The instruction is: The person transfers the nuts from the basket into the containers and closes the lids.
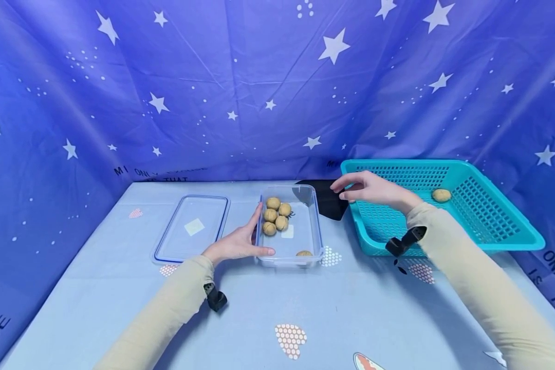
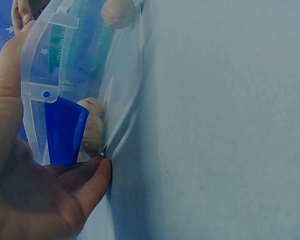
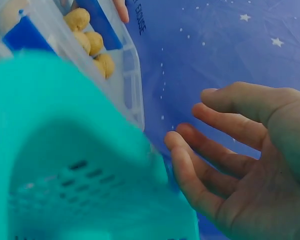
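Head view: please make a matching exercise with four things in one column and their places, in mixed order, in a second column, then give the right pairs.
Things:
1. left hand
2. right hand
3. lid
4. lone walnut

Places:
A. flat on the table, left of the clear container
B. inside the teal basket
C. against the clear container's left side
D. above the teal basket's left corner, holding nothing

Pairs: 1-C, 2-D, 3-A, 4-B

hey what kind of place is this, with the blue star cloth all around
Probably a staged recording booth, not a home: star-printed blue cloth backdrop encloses a cloth-covered table holding only a clear plastic box of walnuts and a teal plastic basket.
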Tool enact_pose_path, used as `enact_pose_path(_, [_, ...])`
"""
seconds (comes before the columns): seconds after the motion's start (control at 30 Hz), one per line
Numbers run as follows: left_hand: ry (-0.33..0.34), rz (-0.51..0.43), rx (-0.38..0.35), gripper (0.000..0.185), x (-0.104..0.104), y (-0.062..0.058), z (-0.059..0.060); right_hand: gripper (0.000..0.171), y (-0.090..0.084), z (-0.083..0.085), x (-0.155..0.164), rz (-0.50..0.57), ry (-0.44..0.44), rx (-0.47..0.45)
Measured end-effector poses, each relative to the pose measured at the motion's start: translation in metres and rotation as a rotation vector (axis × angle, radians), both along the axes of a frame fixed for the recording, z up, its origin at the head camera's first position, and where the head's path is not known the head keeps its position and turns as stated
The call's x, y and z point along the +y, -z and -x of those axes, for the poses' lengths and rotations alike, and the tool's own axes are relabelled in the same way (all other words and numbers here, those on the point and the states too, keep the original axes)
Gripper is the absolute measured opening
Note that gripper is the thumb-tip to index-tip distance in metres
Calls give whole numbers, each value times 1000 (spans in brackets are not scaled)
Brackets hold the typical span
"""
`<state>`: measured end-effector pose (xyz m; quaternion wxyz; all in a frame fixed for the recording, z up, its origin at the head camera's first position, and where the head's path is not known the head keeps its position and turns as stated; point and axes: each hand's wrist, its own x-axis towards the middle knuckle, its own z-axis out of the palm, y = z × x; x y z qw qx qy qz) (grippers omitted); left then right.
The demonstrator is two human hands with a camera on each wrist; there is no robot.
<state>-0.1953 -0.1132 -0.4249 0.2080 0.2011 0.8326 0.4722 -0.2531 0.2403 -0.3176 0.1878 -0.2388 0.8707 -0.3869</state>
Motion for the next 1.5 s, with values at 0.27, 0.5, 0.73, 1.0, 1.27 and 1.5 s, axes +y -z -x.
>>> enact_pose_path(0.27, [-4,-3,-4,123,1,-1,0,38,-6,-4,19,-13,24,13])
enact_pose_path(0.5, [-5,5,-3,122,1,-2,-2,39,-7,-2,35,-28,49,19])
enact_pose_path(0.73, [-6,9,-1,120,2,-1,-2,40,-6,0,54,-61,86,19])
enact_pose_path(1.0, [-9,6,-19,117,5,-15,-9,39,-5,1,70,-67,105,33])
enact_pose_path(1.27, [-4,-10,-13,118,4,-24,-15,42,-6,4,87,-76,143,16])
enact_pose_path(1.5, [-4,-6,3,121,1,-1,-3,44,-1,9,101,-84,162,24])
